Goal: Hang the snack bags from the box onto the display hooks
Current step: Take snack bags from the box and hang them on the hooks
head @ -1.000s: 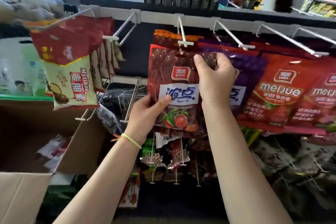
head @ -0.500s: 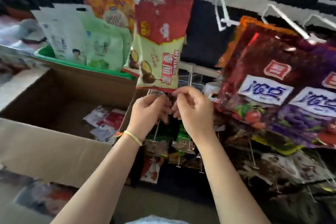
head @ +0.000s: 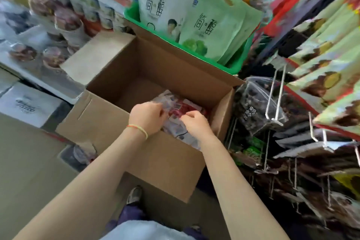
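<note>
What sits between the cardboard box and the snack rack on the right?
In the head view, nothing stands between them: the box's right wall sits close beside the lower display hooks, where a clear bag of dark snacks hangs.

box [head: 109, 117] top open, flaps out | green bin [head: 134, 18] crowds far edge | hooks [head: 276, 99] jut beside right wall

1 head-worn view, steeply downward, close over an open box [head: 159, 163].

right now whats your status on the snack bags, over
Both hands in the cardboard box: left hand and right hand on the snack bags, grip unclear. Nothing lifted yet. Display hooks to the right, path clear.
</note>
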